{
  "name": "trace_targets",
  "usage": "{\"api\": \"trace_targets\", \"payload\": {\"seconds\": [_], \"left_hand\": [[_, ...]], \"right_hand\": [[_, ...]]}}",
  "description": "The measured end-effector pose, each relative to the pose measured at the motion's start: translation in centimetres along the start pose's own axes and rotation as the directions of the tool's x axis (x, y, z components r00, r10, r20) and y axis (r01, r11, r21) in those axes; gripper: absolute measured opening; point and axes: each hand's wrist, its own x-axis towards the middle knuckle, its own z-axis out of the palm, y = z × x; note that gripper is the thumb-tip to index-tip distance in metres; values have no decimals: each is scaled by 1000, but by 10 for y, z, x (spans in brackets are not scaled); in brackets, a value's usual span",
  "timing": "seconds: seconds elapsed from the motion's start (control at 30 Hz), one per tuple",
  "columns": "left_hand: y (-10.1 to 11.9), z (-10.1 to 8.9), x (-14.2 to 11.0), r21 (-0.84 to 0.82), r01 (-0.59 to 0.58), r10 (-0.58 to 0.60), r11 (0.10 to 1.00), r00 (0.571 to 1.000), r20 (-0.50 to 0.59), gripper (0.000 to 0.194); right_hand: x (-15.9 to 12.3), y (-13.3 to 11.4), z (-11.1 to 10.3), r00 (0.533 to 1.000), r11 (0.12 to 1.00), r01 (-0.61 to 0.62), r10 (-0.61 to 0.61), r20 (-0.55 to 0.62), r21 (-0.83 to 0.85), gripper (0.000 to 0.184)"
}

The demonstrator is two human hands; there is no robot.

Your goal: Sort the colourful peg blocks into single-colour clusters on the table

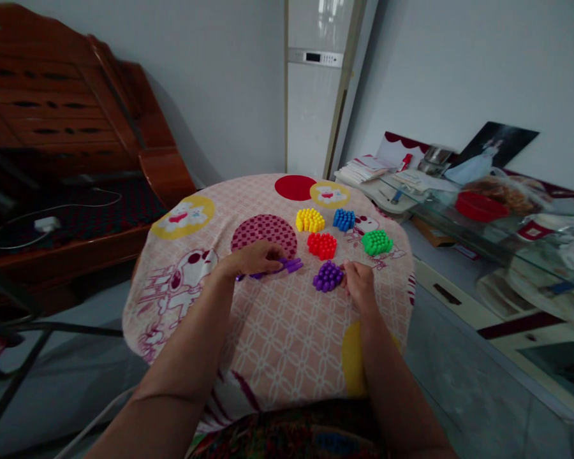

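On the round counter [287,344], which has a pink patterned cloth over it, the two bare hands are working near the middle of the frame. The left hand [261,257] is palm down, with its fingers bent over some loose purple plastic pieces [294,264]. These pieces are lying flat, and their ends come out at both sides of the hand. How far the fingers are open, and if they grip a piece, I cannot tell, because the back of the hand hides it.

The right hand [360,282] is at the right side of a compact purple plastic cluster [328,276] with round tops. Its fingers are curled, with the tips close to the edge of this cluster; whether they touch it or pinch something is too small to tell.

Behind the purple cluster is a red plastic cluster [322,246], and farther up in the frame there are a yellow plastic cluster [310,220] and, to its right, a blue plastic cluster [344,220]. A green plastic cluster [377,242] is standing apart, toward the right edge of the counter.
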Motion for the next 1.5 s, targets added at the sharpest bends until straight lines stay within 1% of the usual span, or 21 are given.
{"api": "trace_targets", "payload": {"seconds": [0.07, 0.17, 0.27, 0.33, 0.4, 0.43, 0.5, 0.57, 0.63, 0.7, 0.73, 0.8, 0.93, 0.97, 1.03, 1.13, 1.23, 1.33, 1.5], "left_hand": [[0, 9, 6, -149, 7, -8, 989, 1000, -6, 20], [1, 25, 19, -351, 0, -16, 937, 999, -44, 19], [5, 41, 30, -461, -52, 17, 886, 997, -81, 20], [12, 49, 35, -446, -138, 80, 884, 986, -145, 20], [23, 56, 37, -352, -225, 146, 909, 960, -237, 19], [29, 58, 37, -289, -252, 171, 923, 945, -277, 17], [40, 63, 37, -177, -269, 202, 947, 924, -326, 13], [50, 67, 36, -106, -274, 223, 956, 912, -344, 11], [55, 70, 35, -72, -285, 244, 956, 906, -346, 11], [56, 72, 35, -63, -292, 254, 954, 905, -342, 11], [55, 72, 35, -67, -293, 254, 954, 906, -339, 12], [49, 70, 37, -100, -285, 233, 953, 904, -358, 12], [27, 65, 44, -236, -264, 141, 935, 889, -435, 12], [21, 64, 45, -280, -258, 120, 925, 896, -428, 13], [12, 65, 49, -374, -240, 86, 896, 919, -384, 17], [9, 72, 53, -465, -208, 66, 861, 951, -302, 22], [13, 81, 59, -465, -199, 74, 863, 959, -274, 28], [15, 89, 66, -448, -219, 103, 867, 957, -270, 28], [15, 94, 70, -408, -247, 138, 879, 950, -280, 30]], "right_hand": [[0, 0, 0, 1000, 1000, 0, 0, -5, -1, 44], [1, 1, 0, 1000, 1000, 10, -10, -10, 5, 44], [2, 0, -1, 996, 998, 62, -62, -71, 0, 42], [1, -5, -3, 982, 991, 133, -132, -138, -5, 41], [-1, -12, -6, 961, 976, 217, -211, -178, 19, 41], [-3, -16, -7, 953, 966, 254, -242, -182, 45, 41], [-8, -24, -8, 943, 945, 308, -289, -166, 106, 39], [-13, -29, -8, 939, 932, 336, -320, -123, 139, 35], [-16, -31, -6, 938, 927, 348, -341, -67, 140, 31], [-16, -31, -5, 936, 927, 352, -351, -29, 133, 29], [-15, -30, -4, 936, 927, 350, -349, -33, 135, 30], [-12, -28, -5, 939, 928, 341, -329, -101, 149, 35], [-4, -20, -8, 924, 943, 285, -223, -311, 172, 43], [-2, -17, -9, 918, 948, 266, -194, -345, 175, 43], [0, -13, -10, 913, 957, 233, -153, -378, 175, 45], [2, -9, -9, 919, 967, 207, -140, -368, 149, 46], [2, -8, -8, 926, 975, 193, -143, -349, 113, 45], [1, -10, -9, 928, 977, 186, -141, -344, 102, 46], [0, -13, -10, 934, 979, 178, -136, -331, 99, 46]]}}
